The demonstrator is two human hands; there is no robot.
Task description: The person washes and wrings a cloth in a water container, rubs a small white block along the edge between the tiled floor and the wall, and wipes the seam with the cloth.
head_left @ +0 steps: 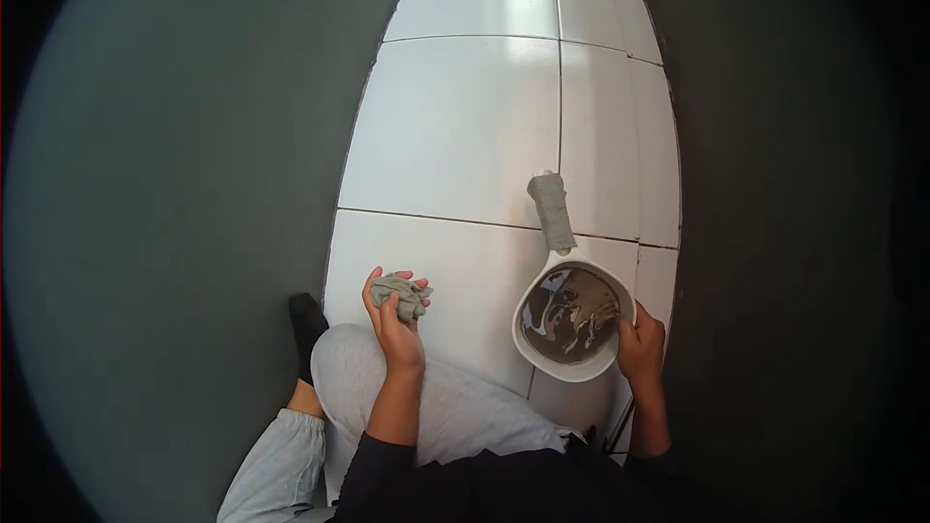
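Observation:
In the head view my left hand [392,315] is closed around a crumpled grey-green cloth [403,296], which bulges out between thumb and fingers above my knee. To the right is a white water dipper [528,347] with murky, dark liquid [572,315] inside, its surface rippled and reflecting light. A grey-green cloth wrapping [551,208] covers the dipper's handle, which points away from me. My right hand [641,344] grips the dipper's right rim, thumb over the edge; its other fingers are partly hidden. Whether the dipper rests on the floor I cannot tell.
White floor tiles [455,126] with dark joints run away from me in a strip. Dark grey surfaces [194,184] border it on both sides. My bent leg in light grey trousers [354,373] and a foot in a black sock [308,324] are at lower left.

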